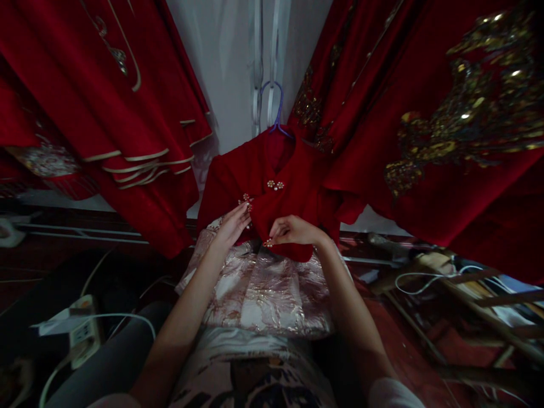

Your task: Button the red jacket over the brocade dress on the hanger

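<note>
A red jacket point(293, 198) on a purple hanger point(278, 107) spreads out in front of me, its lower part resting over a shiny pink-and-silver brocade cloth point(272, 300) on my lap. Flower-shaped beaded fasteners point(275, 185) join the jacket near its neck. My left hand point(234, 224) lies with fingers stretched along one front edge, touching the jacket beside another beaded ornament point(245, 199). Lower on the opposite front, my right hand point(293, 229) is closed in a pinch on the jacket's edge, right by a small beaded fastener point(267, 243).
Red garments with pale piping point(144, 153) hang at left; a red garment with gold sequins point(463, 113) hangs at right. A power strip point(85, 334) with white cables is at lower left. At right stands a wooden frame point(480, 317) with a white cord.
</note>
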